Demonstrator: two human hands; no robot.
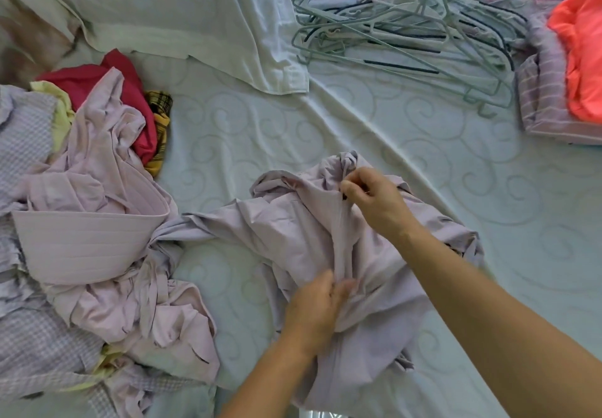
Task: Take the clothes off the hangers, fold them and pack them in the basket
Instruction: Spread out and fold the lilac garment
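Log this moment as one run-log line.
stage: handling lilac shirt on bed | left hand: gripping shirt | right hand: pinching shirt | hangers: piled apart | basket: unseen

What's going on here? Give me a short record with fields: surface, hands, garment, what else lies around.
surface: pale bedsheet with swirl pattern
left hand: pinches the lilac shirt
right hand: pinches the same shirt near its top
shirt state: crumpled, not folded
far side: empty hangers in a pile
left side: unfolded clothes heap
far right: folded stack, orange garment on top
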